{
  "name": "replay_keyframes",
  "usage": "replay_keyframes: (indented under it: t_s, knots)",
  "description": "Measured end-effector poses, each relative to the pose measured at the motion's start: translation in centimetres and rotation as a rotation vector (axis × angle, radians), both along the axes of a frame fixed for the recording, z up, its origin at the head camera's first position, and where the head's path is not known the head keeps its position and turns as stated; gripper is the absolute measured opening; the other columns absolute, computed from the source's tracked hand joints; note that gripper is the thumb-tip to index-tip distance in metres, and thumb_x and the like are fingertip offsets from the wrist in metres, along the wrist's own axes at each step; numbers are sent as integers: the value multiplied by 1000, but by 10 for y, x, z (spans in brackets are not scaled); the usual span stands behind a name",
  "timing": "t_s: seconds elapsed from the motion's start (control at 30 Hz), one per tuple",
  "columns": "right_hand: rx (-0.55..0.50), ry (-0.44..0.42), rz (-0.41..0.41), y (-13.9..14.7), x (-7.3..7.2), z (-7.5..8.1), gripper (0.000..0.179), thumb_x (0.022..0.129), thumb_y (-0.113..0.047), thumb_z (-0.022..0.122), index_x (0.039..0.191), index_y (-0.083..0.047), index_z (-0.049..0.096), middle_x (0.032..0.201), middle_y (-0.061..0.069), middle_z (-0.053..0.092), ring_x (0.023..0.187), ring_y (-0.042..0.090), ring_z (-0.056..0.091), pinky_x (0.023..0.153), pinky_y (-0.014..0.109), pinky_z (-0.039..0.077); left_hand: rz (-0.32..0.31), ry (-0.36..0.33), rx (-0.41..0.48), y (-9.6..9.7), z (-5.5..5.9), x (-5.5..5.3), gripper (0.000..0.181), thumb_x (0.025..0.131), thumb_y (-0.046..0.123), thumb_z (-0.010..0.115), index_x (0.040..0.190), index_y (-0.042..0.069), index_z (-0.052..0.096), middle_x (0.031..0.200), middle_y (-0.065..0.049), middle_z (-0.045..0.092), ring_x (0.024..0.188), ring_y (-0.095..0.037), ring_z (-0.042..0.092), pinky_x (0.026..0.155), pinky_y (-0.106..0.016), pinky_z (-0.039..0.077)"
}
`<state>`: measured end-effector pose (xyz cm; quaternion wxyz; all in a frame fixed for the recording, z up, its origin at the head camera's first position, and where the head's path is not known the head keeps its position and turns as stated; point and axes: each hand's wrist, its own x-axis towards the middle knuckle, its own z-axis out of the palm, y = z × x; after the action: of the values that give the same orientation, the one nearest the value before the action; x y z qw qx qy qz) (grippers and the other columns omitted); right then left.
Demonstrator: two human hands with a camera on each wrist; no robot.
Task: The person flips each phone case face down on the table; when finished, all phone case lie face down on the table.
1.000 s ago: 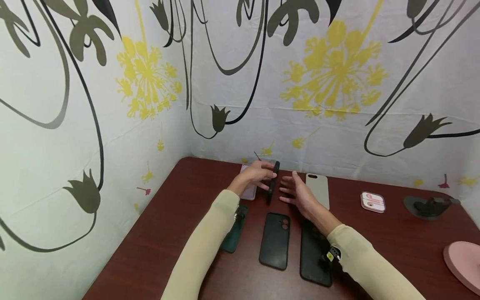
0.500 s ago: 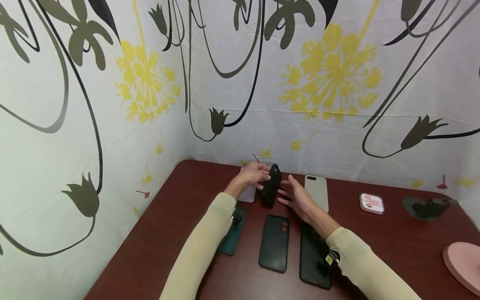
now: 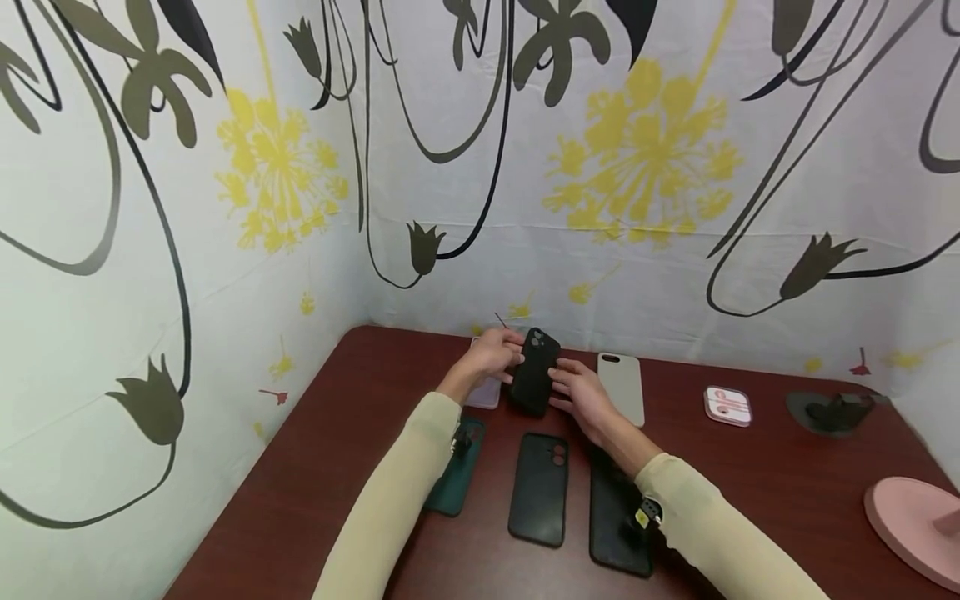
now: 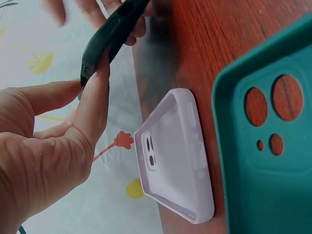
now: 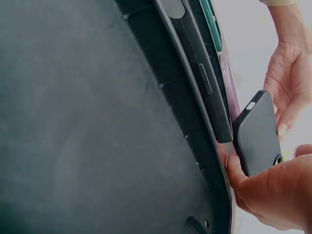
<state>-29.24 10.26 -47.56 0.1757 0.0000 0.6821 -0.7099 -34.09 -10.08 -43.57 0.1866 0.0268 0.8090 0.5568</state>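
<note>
A black phone case point(image 3: 536, 371) is tilted up off the table between both hands, its camera cutouts at the top. My left hand point(image 3: 491, 354) pinches one edge between thumb and fingers, as the left wrist view shows on the case's corner point(image 4: 95, 56). At the opposite edge, my right hand point(image 3: 585, 396) holds it with thumb and fingers. Under my left hand lies a lilac case point(image 4: 170, 151), and a teal case point(image 4: 265, 170) sits near that wrist. A larger black case point(image 3: 615, 533) lies below my right forearm, filling much of the right wrist view.
Another black case point(image 3: 538, 492) lies flat at the middle front. Behind my right hand is a pale grey case point(image 3: 621, 387). Farther right are a boxed pair of earphones point(image 3: 727, 406), a dark stand point(image 3: 832, 412) and a round pink base point(image 3: 915, 525). Patterned cloth point(image 3: 465, 183) hangs behind the table.
The black case has turned from edge-on to showing its broad back with the camera cutouts. My right hand, apart from it a second ago, has come in to its right edge.
</note>
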Motion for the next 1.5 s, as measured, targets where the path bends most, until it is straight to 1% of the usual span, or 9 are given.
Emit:
replay_keyframes:
  t_s: [0.17,0.4,0.63,0.8,0.9,1.07,1.17,1.33,1.5]
  knots:
    - [84,56,-34,1,0,-3,66,107,-1,51,167,-3,23,170,27,27,150,41,43,120,51,48,14,6,-3,0,0,2,43,107,6,60,150,9,57,151,-16,62,136,-33,62,82,-39,67]
    - [177,128,-83,7,2,2,67,101,1,59,163,-5,33,163,26,38,142,40,50,103,38,55,-4,16,-39,5,-6,3,46,106,1,57,152,4,55,145,-22,63,133,-35,63,83,-41,68]
    - [268,138,-85,11,3,6,69,101,2,59,164,-6,31,162,28,38,135,41,54,95,35,58,-11,101,-150,14,-11,5,47,104,3,61,151,7,58,151,-17,60,120,-32,71,81,-39,68]
    - [391,172,-104,13,-1,3,68,101,1,59,163,-7,34,159,27,43,136,41,52,92,38,53,-17,198,-275,24,-10,7,46,103,4,64,149,7,60,156,-15,58,99,-29,78,75,-36,68]
    - [472,196,-110,11,-3,0,67,100,-1,61,162,-7,37,156,26,47,135,41,52,89,36,52,-4,224,-341,29,-11,7,45,104,5,64,148,7,61,155,-15,58,88,-26,79,71,-32,67]
    - [546,217,-111,9,-5,-2,66,98,0,62,160,-6,39,152,25,50,120,39,60,76,33,53,17,245,-417,33,-15,4,43,103,6,65,146,9,64,150,-14,63,77,-21,78,68,-30,66]
    - [592,242,-110,7,-5,-1,65,98,0,62,159,-5,40,151,26,51,120,40,59,78,37,54,16,261,-431,32,-17,2,42,103,4,64,145,8,65,148,-15,65,75,-21,78,66,-30,66]
    - [743,323,-94,2,-5,1,68,93,0,60,158,-1,42,148,28,56,130,44,58,95,50,54,13,291,-462,31,-23,0,41,101,3,60,141,7,68,144,-14,68,67,-17,77,56,-24,61]
    - [816,369,-88,0,-7,3,69,89,2,57,157,3,43,147,30,58,130,45,59,98,53,54,26,293,-478,33,-22,-1,40,100,4,62,139,6,69,142,-14,70,66,-16,76,56,-24,59]
